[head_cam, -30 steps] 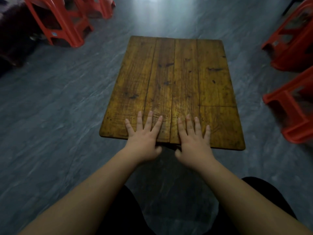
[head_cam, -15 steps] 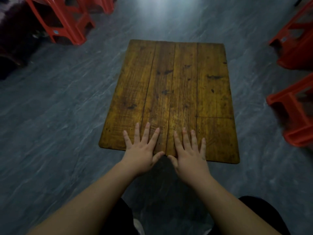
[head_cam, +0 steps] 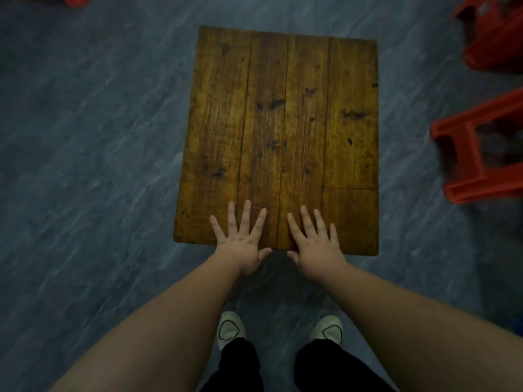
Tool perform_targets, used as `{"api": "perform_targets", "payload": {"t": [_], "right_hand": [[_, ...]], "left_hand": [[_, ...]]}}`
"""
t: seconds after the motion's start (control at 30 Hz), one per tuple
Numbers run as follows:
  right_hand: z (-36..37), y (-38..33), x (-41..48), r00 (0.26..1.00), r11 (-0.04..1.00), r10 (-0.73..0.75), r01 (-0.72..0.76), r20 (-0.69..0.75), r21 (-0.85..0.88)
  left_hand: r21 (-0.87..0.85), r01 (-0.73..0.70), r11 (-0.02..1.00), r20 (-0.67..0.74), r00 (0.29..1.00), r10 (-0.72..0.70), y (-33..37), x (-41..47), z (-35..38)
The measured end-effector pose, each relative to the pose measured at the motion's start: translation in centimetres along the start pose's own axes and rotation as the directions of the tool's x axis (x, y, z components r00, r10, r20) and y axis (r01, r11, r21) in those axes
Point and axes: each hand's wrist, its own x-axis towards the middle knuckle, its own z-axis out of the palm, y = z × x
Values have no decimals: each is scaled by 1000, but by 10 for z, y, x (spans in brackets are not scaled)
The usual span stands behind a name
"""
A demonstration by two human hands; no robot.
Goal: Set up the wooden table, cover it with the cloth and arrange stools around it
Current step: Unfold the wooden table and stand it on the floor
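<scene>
Wooden table point(head_cam: 283, 123), one; left hand point(head_cam: 240, 246), right hand point(head_cam: 314, 247) flat atop; two stools point(head_cam: 492, 38) point(head_cam: 467, 165) rightward.

Left hand point(head_cam: 240, 244) and right hand point(head_cam: 314, 246) rest flat, fingers spread, on the desk's point(head_cam: 283, 123) near edge. Red stools point(head_cam: 478, 154) stand right, on grey floor point(head_cam: 85, 165).
</scene>
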Motion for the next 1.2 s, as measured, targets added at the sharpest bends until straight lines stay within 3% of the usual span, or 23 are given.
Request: {"api": "perform_targets", "payload": {"t": [0.23, 0.47, 0.63, 1.2], "right_hand": [[15, -3, 12, 998, 998, 56, -57, -38, -20], [18, 0, 11, 988, 999, 49, -45, -146, 26], [15, -3, 12, 972, 999, 23, -12, -234, 50], [-53, 3, 83, 966, 998, 23, -9, -258, 56]], "left_hand": [[-6, -37, 999, 4, 999, 37, -3, 13, -1], [32, -30, 999, -120, 992, 34, -3, 13, 6], [155, 12, 988, -215, 976, 21, -11, 12, 9], [147, 17, 989, -184, 983, 10, -24, 75, -68]]}}
